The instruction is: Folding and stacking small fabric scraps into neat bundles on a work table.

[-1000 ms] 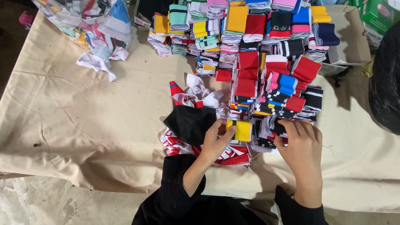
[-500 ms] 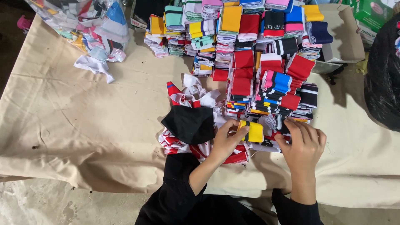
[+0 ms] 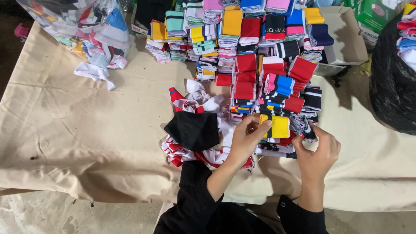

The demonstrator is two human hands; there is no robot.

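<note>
Two hands work at centre frame: the left hand (image 3: 247, 136) pinches the yellow folded cloth bundle (image 3: 277, 126), the right hand (image 3: 316, 149) closes its grip on the bundle's striped end (image 3: 303, 125); it looks soft, light, best held by its folded edges.
</note>
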